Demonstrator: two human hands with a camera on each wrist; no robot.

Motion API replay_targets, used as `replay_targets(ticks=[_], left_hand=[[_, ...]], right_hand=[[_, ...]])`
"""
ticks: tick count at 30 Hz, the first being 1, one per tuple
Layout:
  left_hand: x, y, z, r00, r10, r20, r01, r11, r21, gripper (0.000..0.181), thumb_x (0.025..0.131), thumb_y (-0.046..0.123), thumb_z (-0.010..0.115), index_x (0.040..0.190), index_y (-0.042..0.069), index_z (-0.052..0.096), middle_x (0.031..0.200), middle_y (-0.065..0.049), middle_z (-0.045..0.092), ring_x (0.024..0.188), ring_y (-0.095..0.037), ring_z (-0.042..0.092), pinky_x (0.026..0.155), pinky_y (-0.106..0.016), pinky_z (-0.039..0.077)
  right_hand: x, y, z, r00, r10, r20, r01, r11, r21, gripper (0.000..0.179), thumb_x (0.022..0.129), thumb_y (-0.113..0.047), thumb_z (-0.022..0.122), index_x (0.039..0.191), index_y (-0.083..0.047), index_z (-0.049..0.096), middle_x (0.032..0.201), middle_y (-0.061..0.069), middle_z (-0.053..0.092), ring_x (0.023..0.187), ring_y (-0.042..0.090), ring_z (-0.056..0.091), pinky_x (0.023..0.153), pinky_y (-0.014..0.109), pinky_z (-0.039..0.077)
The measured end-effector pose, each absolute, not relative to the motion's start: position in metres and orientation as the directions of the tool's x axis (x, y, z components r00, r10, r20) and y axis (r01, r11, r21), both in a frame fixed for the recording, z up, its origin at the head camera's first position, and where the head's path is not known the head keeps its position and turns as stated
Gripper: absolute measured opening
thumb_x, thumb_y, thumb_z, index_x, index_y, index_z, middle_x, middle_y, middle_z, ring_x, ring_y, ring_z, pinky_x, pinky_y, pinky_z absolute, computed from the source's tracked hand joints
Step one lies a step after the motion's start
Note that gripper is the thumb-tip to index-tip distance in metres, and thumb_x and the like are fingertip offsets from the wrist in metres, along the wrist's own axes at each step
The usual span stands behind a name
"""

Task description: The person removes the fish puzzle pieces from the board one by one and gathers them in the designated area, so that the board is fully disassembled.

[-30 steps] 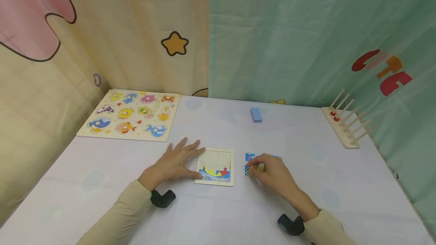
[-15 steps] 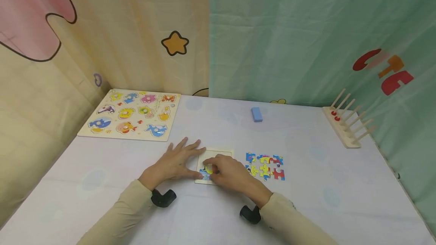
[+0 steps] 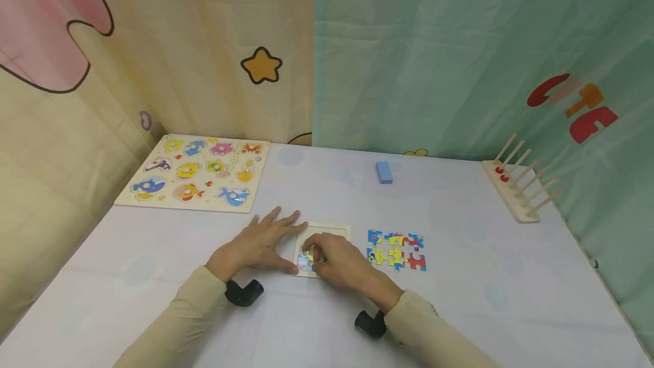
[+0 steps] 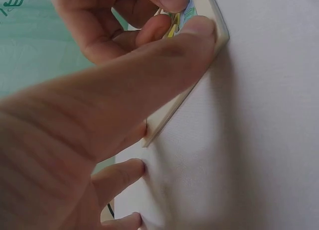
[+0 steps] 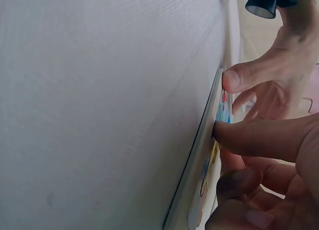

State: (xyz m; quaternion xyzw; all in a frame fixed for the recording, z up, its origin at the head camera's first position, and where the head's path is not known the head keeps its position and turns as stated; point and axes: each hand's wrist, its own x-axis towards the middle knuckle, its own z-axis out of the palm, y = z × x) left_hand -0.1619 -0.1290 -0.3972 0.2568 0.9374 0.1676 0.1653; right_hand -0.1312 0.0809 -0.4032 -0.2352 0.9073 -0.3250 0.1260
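Note:
A small wooden puzzle tray (image 3: 329,225) lies in front of me. Blue and yellow jigsaw pieces (image 3: 305,263) show in its lower left part. My left hand (image 3: 258,246) spreads its fingers at the tray's left side, thumb on the lower left edge and index finger by the upper corner. My right hand (image 3: 339,260) reaches over the tray with curled fingers, thumb and fingertips at a puzzle piece (image 5: 215,158), which they mostly cover. In the left wrist view, the left thumb (image 4: 199,31) presses the rim beside the right fingers. Loose jigsaw pieces (image 3: 395,251) lie in rows to the right.
A large sea-animal peg board (image 3: 191,174) stands at the back left of the table. A blue block (image 3: 384,172) sits near the back edge, and a wooden peg rack (image 3: 516,195) with red beads lies far right. Curtains border the table.
My right hand has moved left from the loose pieces to the tray, uncovering those pieces, and then stayed there with small shifts. The left hand has barely moved.

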Motion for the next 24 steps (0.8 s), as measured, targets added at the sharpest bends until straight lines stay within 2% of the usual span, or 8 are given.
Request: replay_targets(ticks=[8,15,24], left_hand=[[-0.1615,-0.1289,-0.3972,-0.811,0.538,-0.231,0.421,0.81,0.409,0.096,0.068,0.053,0.085,0.149,0.019,0.045,0.161,-0.006,0.027,0.148,-0.042,0.01,0.11,-0.073,0.009],[-0.1616,-0.1282,-0.3974,-0.812,0.536,-0.231,0.419,0.81,0.41,0.097,0.067,0.053,0.086,0.149,0.021,0.045,0.161,-0.005,0.026,0.148,-0.041,0.009,0.11,-0.073,0.009],[-0.1625,-0.1273,-0.3979,-0.812,0.529,-0.245,0.4,0.811,0.426,0.098,0.066,0.053,0.086,0.149,0.021,0.045,0.161,-0.004,0.025,0.149,-0.04,0.007,0.11,-0.072,0.007]], right_hand=[[-0.127,0.0793,-0.4007,-0.871,-0.49,-0.029,-0.365,0.686,-0.629,0.032,0.08,-0.003,0.077,0.105,-0.019,0.065,0.095,-0.004,0.059,0.085,0.012,0.055,0.074,0.026,0.048],[-0.1244,0.0788,-0.3997,-0.849,-0.529,-0.01,-0.356,0.584,-0.73,0.022,0.084,-0.006,0.075,0.094,-0.023,0.064,0.087,-0.005,0.069,0.063,0.005,0.055,0.061,0.021,0.047],[-0.1248,0.0791,-0.4006,-0.883,-0.468,0.026,-0.33,0.581,-0.744,0.021,0.083,-0.007,0.076,0.092,-0.025,0.068,0.084,-0.004,0.072,0.055,0.004,0.054,0.053,0.021,0.044]])
